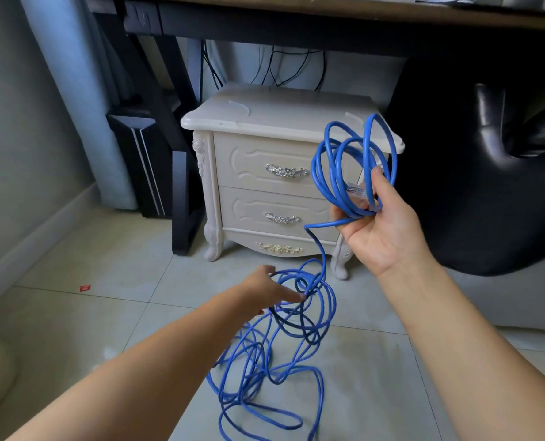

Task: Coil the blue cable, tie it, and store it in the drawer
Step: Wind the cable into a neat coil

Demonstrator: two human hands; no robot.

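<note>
The right hand [380, 227] grips loops of the blue cable [347, 205], and the left hand [266, 292] touches its tangle on the floor [105, 316] with straight fingers.

The blue cable [328, 223] looks smooth plastic, the nightstand [265, 119] satin cream-painted (silvery metal handles [286, 170]), the chair [503, 154] glossy, leathery.

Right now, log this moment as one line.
stage: coiling | right hand: grips blue cable loops | left hand: open, at loose tangle on floor | tie: not done | nightstand drawers: both closed
</note>
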